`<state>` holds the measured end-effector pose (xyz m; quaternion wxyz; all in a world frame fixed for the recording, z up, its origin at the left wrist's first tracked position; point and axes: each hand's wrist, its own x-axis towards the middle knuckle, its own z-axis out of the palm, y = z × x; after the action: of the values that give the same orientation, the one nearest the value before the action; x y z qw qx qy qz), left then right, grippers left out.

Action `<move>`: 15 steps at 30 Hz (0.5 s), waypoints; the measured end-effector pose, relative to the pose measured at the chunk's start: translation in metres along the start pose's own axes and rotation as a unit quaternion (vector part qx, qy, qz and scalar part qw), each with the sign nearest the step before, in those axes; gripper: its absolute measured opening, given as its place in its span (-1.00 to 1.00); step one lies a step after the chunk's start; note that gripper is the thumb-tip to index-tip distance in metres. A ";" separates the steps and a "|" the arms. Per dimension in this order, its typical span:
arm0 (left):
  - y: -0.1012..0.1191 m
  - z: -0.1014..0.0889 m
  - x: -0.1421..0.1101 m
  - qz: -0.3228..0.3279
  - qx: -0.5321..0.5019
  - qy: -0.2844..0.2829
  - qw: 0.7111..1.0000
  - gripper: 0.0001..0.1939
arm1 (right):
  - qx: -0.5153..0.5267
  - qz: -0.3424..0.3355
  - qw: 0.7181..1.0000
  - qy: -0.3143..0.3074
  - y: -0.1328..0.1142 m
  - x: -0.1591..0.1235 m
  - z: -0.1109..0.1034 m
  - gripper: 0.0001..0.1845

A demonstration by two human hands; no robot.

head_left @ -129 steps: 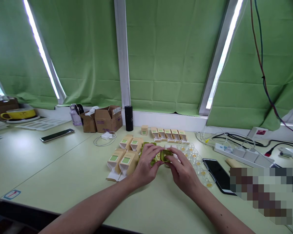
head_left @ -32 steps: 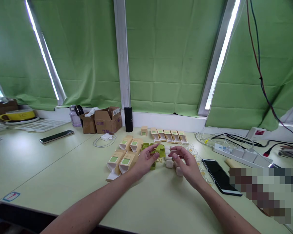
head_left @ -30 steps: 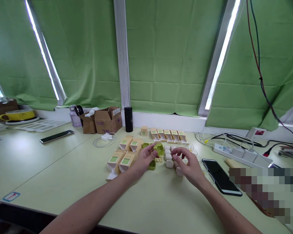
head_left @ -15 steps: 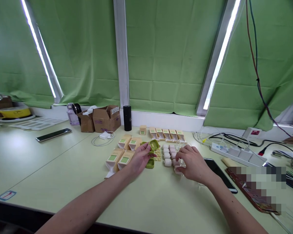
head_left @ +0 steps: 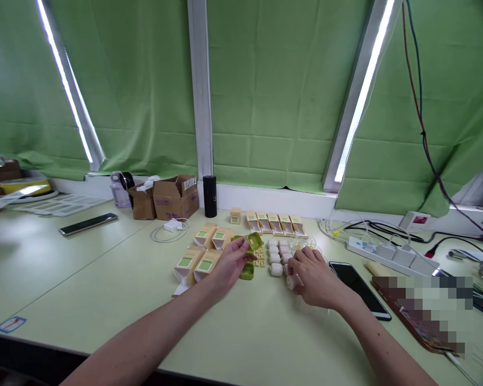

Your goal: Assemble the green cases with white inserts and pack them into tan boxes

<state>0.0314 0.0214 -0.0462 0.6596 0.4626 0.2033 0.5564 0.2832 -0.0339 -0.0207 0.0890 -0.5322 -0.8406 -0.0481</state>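
Note:
My left hand (head_left: 234,259) is closed, pinching a small olive-green square case (head_left: 255,241) with a hollow middle. Below it on the table lies another green case (head_left: 247,271), partly behind my fingers. My right hand (head_left: 312,273) bends over the right row of small pale rounded blocks. Its thumb and fingers close on a pinkish-white block (head_left: 293,282) at the near end of that row. A whiter block (head_left: 276,269) ends the left row. Between the green cases and the blocks lie several small yellowish pieces (head_left: 260,257). Clear plastic pieces (head_left: 306,244) sit behind my right hand.
Several small kraft boxes (head_left: 206,262) stand left of my left hand, with more open boxes (head_left: 274,224) behind. A phone (head_left: 360,289), a pixelated flat item (head_left: 422,316) and a power strip (head_left: 392,254) lie right. Cartons (head_left: 176,198) and a black cylinder (head_left: 210,197) stand at the back.
My right hand has drawn its fingers in, and the near pinkish block is tilted. My left hand stays nearly still. A blurred translucent sheet has come in at the far left edge.

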 end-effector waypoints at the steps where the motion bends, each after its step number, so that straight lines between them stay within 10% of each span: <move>1: 0.000 -0.001 0.000 -0.001 -0.001 0.000 1.000 -0.66 | 0.032 0.000 0.999 0.001 0.002 -0.001 -0.002 -0.79; 6: -0.003 -0.004 0.002 0.000 0.007 -0.002 1.000 -0.64 | 0.335 -0.020 0.942 0.012 0.012 -0.001 -0.009 -0.81; 11: -0.001 -0.001 0.001 0.003 0.028 -0.009 1.000 -0.62 | 0.739 -0.014 0.672 0.051 0.000 0.009 0.006 -0.53; 15: 0.001 0.002 0.000 0.004 0.038 -0.004 0.999 -0.61 | 0.824 -0.002 0.559 0.093 -0.020 0.016 0.020 -0.62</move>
<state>0.0325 0.0207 -0.0439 0.6402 0.4905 0.2198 0.5489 0.2565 -0.0249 -0.0367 0.5661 -0.2176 -0.5021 0.6165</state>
